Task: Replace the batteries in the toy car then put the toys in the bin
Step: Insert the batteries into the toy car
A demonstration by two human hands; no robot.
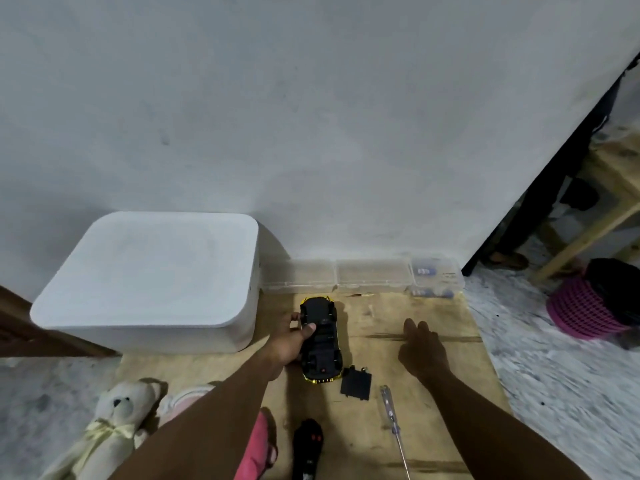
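Note:
A yellow toy car (321,341) lies upside down on the wooden board (446,372), its black underside facing up. My left hand (289,341) grips its left side, thumb on the underside. The black battery cover (356,382) lies loose just right of the car's near end. A screwdriver (393,422) with a clear handle lies nearer me. My right hand (423,348) hovers open over the board, right of the car, holding nothing. The white bin (152,282) with its lid on stands to the left by the wall.
Three clear plastic boxes (372,275) line the wall; the right one (437,278) holds batteries. A cream teddy bear (114,431), a pink toy (258,445) and a black remote control (308,445) lie near me. A pink basket (585,310) stands on the floor at right.

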